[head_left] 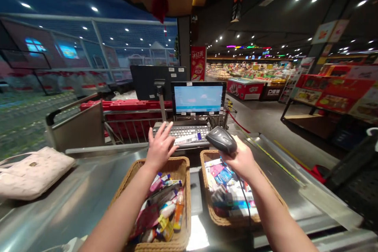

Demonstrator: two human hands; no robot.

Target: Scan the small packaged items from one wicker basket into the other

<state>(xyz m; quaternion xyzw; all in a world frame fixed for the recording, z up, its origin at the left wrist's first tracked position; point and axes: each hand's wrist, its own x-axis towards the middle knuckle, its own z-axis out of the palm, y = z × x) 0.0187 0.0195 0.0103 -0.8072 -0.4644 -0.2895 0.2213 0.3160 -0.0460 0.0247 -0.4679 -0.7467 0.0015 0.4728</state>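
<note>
Barcode scanner [221, 140] sits in the person's right hand [238, 158], held up just above the far rim of the right wicker basket [228, 223]. That grip is clenched around the scanner's body, and a thin black cable [247, 207] hangs from the hand down past the basket. The left hand [161, 148] has a released grip, its fingers spread and holding nothing. It hovers near the front edge of a black keyboard [180, 131], though whether it touches the keys is hard to tell.

Both baskets stand side by side on a steel table [60, 201]. The left wicker basket [180, 189] holds small bottles, tubes and packets, including an orange drink bottle [178, 211]. The right one is packed with flat, colorful packets [223, 179]. A pale pink handbag [33, 173] lies on the table further left. Past the keyboard stands a lit screen [198, 98], with a red shopping cart [132, 124] to its left and store displays [251, 74] beyond.
</note>
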